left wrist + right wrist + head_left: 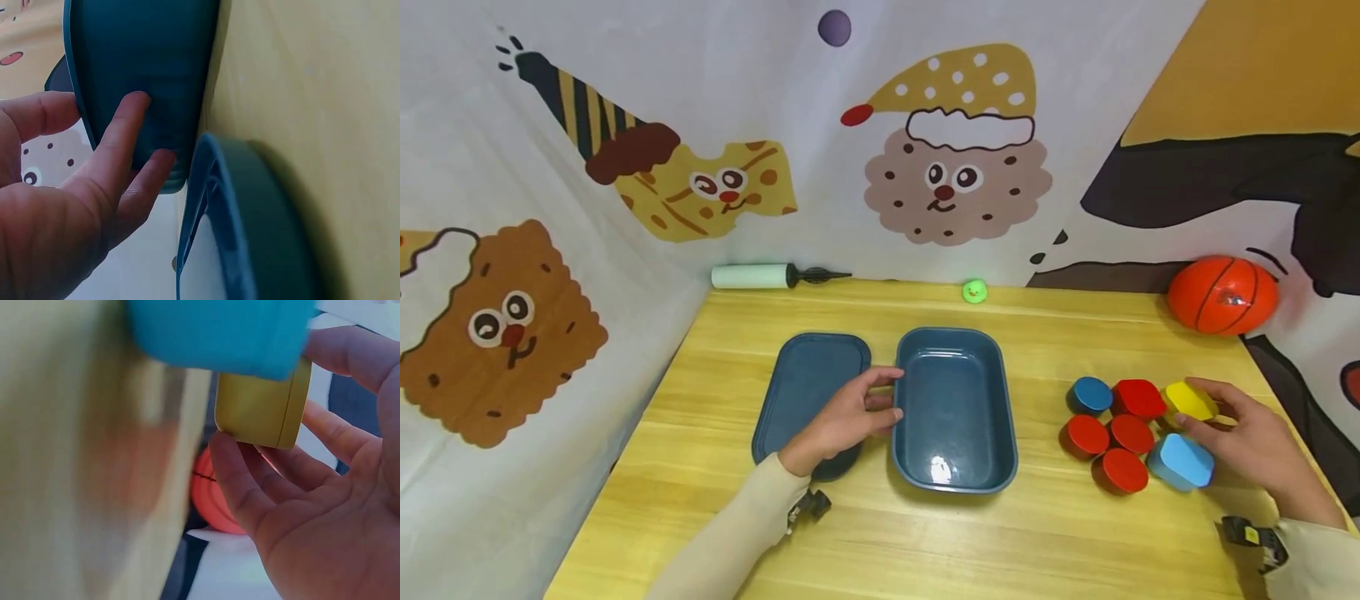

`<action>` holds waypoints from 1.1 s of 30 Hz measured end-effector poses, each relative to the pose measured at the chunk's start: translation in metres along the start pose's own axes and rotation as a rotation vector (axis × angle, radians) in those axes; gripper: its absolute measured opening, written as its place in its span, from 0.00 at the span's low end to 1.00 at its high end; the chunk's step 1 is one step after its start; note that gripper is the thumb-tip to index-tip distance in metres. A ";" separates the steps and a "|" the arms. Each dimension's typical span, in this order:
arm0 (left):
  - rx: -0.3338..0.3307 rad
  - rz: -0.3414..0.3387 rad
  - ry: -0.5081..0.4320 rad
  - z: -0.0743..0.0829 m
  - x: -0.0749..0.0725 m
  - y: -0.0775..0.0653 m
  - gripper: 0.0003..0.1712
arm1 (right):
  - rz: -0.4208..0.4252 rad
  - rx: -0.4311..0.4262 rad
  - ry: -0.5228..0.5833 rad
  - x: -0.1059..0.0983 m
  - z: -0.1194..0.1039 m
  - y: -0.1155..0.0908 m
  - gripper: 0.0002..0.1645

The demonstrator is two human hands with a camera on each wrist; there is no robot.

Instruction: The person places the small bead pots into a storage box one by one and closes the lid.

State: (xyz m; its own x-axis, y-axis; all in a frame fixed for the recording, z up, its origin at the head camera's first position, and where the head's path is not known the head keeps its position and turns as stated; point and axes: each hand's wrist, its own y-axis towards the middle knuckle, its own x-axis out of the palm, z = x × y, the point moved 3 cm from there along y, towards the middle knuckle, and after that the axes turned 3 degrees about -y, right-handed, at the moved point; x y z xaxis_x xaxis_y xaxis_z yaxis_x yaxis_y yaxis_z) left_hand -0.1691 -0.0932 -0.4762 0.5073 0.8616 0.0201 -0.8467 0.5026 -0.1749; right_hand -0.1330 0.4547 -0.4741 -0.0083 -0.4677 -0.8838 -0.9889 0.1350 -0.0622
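Observation:
A deep dark-blue rectangular box stands at the middle of the table. My left hand is at its left side, with fingertips at the rim and against the outer wall in the left wrist view. Beneath that forearm lies a dark-blue lid. On the right, my right hand holds a small yellow lidded box between thumb and fingers; its side shows in the right wrist view. Close by the thumb sits a light-blue box.
Several small red boxes and a round dark-blue one cluster left of the right hand. Along the back are a hand pump, a green toy duck and an orange ball, before a printed cloth wall.

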 end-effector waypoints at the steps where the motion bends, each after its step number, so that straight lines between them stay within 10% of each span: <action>1: 0.001 -0.001 -0.002 0.000 0.000 0.000 0.39 | 0.018 -0.004 0.001 -0.003 -0.003 -0.001 0.48; 17: -0.007 -0.011 0.024 0.003 -0.001 0.001 0.40 | 0.101 -0.299 0.090 -0.018 -0.080 -0.006 0.39; 33: -0.031 -0.016 0.009 -0.001 0.000 0.002 0.40 | 0.058 -0.588 0.048 0.021 -0.184 -0.012 0.38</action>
State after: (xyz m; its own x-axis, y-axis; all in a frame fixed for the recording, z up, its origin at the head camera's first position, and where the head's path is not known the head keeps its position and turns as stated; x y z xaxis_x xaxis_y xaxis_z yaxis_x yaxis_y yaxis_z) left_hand -0.1707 -0.0927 -0.4771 0.5226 0.8525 0.0142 -0.8330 0.5140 -0.2047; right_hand -0.1486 0.2828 -0.4069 -0.0579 -0.5151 -0.8552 -0.9029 -0.3385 0.2650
